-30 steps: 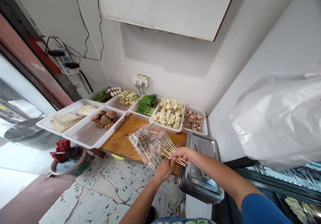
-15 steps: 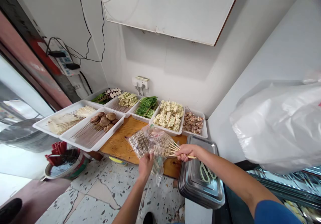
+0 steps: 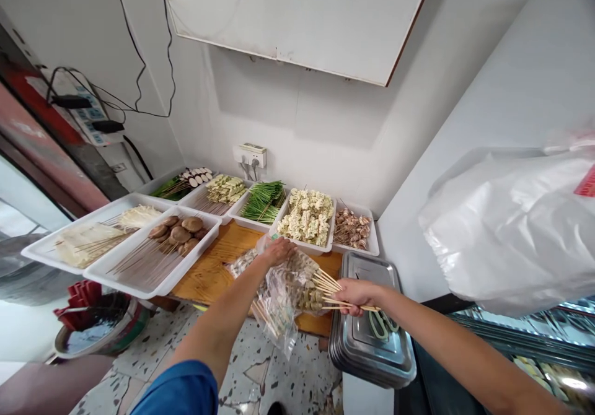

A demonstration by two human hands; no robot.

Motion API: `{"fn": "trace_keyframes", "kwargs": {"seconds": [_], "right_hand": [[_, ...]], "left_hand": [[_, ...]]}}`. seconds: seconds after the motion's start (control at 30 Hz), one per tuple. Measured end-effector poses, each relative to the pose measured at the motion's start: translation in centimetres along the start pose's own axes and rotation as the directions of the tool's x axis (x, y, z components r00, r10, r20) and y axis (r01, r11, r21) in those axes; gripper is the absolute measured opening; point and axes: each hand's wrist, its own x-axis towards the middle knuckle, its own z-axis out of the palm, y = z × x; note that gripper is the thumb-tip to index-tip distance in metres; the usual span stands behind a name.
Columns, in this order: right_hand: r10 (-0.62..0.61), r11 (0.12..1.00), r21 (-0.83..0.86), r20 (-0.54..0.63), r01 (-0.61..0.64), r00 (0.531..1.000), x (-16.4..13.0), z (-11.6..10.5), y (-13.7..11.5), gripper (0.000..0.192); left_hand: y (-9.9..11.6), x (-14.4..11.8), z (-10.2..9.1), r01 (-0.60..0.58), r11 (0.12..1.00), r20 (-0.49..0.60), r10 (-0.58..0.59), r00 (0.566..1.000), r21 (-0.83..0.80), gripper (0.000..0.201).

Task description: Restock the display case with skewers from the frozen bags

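My right hand [image 3: 356, 296] is closed around the bare stick ends of several food skewers [image 3: 330, 282]. Their food ends, with brownish-grey pieces, lie partly inside a clear plastic bag [image 3: 282, 282] on the wooden table [image 3: 198, 279]. At the far side of this bag, my left hand [image 3: 279, 251] grips its plastic, fingers pointing right and partly hidden. More skewers fill the bag's left part, and stick ends show through its near end, which hangs over the table edge.
White trays hold mushroom skewers [image 3: 179, 234], green vegetable skewers [image 3: 264, 201], pale curled skewers [image 3: 307, 217] and brown skewers [image 3: 352, 228]. Right of the table are stacked metal trays [image 3: 372, 272] with scissors [image 3: 382, 325] on top. A white plastic bag [image 3: 502, 229] hangs at right.
My left hand has moved from the bag's near side to its far side. My right hand keeps hold of the skewers, and more of their food shows. The view has shifted slightly.
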Motion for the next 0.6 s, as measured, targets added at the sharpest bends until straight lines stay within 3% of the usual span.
{"fn": "trace_keyframes", "kwargs": {"seconds": [0.13, 0.33, 0.6], "right_hand": [[-0.024, 0.999, -0.029, -0.030, 0.024, 0.999, -1.0, -0.3, 0.5, 0.004], [-0.034, 0.998, -0.049, -0.082, 0.030, 0.996, -2.2, -1.2, 0.7, 0.009], [-0.120, 0.988, 0.067, -0.222, 0.138, 0.968, -4.4, -1.1, 3.3, 0.022]], "left_hand": [[-1.9, 0.1, -0.9, -0.084, 0.974, 0.105, 0.063, 0.992, 0.212, 0.024], [-3.8, 1.9, -0.6, -0.007, 0.882, 0.068, -0.028, 0.997, 0.471, 0.039], [-4.5, 3.2, -0.9, 0.091, 0.825, 0.045, -0.140, 0.989, 0.558, 0.050]]}}
